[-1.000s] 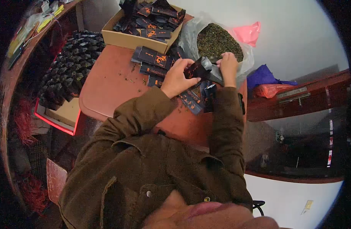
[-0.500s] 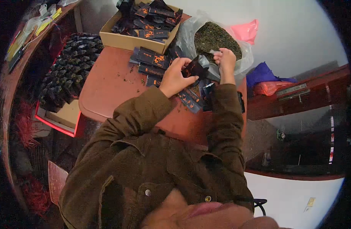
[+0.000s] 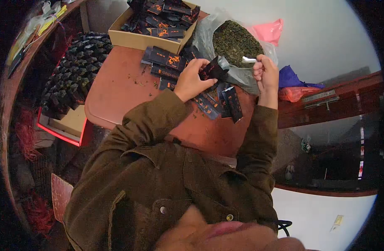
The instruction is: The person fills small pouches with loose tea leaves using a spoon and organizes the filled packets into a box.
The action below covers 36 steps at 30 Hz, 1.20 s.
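My left hand [image 3: 192, 80] is closed on a small black packet [image 3: 212, 70], its mouth turned to the right. Between the fingers of my right hand [image 3: 266, 74] is a short, shiny spoon [image 3: 248, 60], held over the right edge of some dried, dark green leaves [image 3: 236, 42]. These leaves lie in a clear plastic bag [image 3: 203, 38] just beyond both hands. Flat black packets with orange print [image 3: 169, 58] are stacked left of my left hand. More black packets [image 3: 233, 104] lie nearer to me, between my forearms.
A cardboard box [image 3: 144, 44] full of black packets stands at the table's back left. Below on the left, a red-edged box [image 3: 60, 136] holds rows of dark packets [image 3: 77, 69]. Leaf crumbs dot the brown table [image 3: 112, 90]. Pink and purple bags [image 3: 290, 81] lie to the right.
My right hand has moved to the right with the spoon, away from the packet. My left hand and its packet have barely shifted. Packets beside my right forearm now show more fully.
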{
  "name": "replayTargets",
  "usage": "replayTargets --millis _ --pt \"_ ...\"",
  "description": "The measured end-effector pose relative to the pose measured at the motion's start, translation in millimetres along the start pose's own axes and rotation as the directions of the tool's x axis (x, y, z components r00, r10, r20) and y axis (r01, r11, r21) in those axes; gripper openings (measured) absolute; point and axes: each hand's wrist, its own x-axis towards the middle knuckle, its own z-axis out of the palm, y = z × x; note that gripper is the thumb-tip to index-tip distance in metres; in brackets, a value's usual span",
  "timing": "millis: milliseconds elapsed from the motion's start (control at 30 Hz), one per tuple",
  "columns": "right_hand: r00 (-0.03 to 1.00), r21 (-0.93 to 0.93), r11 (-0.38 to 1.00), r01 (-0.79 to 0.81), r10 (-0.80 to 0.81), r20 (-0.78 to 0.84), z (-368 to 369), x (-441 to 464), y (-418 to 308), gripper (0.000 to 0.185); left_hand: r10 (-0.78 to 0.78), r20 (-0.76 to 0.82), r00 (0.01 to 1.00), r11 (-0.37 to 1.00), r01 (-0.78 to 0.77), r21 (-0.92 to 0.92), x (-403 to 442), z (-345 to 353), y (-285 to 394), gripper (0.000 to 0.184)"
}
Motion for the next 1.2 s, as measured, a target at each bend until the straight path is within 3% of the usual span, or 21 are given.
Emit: replayTargets --millis 333,400,533,633,733,833,933,1033,1133,1200 --pt "0.998 -0.292 0.956 -0.019 0.033 0.045 31 -31 -25 0.022 -0.037 0.025 0.999 0.999 0.037 -0.003 0 -1 3 0.053" --pt "0.989 -0.404 0.903 0.144 -0.115 0.095 38 -39 -25 0.023 -0.057 0.031 0.998 0.998 0.058 -0.023 0 -2 4 0.049" --pt "0.921 -0.686 0.625 0.372 -0.339 0.191 54 -55 -23 0.02 -0.042 0.025 0.999 0.998 0.043 -0.047 -1 -2 4 0.047" --pt "0.824 -0.716 0.439 0.542 -0.444 0.352 69 -74 -27 0.015 -0.009 0.019 1.0 1.0 0.009 -0.014 -2 -1 4 0.047" --pt "0.785 -0.774 0.303 0.555 -0.5 0.367 68 -77 -24 0.012 0.014 0.008 1.0 1.0 -0.014 0.014 -3 -3 6 0.046" --pt "0.767 -0.769 0.317 0.556 -0.551 0.328 66 -84 -30 0.012 -0.01 0.039 0.999 1.0 0.01 0.009 -2 -3 7 0.046" --pt "0.795 -0.743 0.338 0.577 -0.44 0.418 59 -87 -22 0.012 -0.067 0.074 0.995 0.998 0.067 0.002 -3 -4 9 0.054" --pt "0.85 -0.762 0.409 0.501 -0.399 0.344 52 -93 -21 0.016 -0.022 0.074 0.997 1.0 0.02 0.022 -3 -4 7 0.054" --pt "0.841 -0.635 0.631 0.445 -0.538 0.054 34 -99 -14 0.022 0.119 0.017 0.993 0.993 -0.119 -0.007 -3 -1 2 0.052" --pt "0.864 -0.435 0.811 0.391 -0.487 -0.131 13 -103 -6 0.024 0.105 0.034 0.994 0.994 -0.104 -0.047 -3 -3 6 0.056"
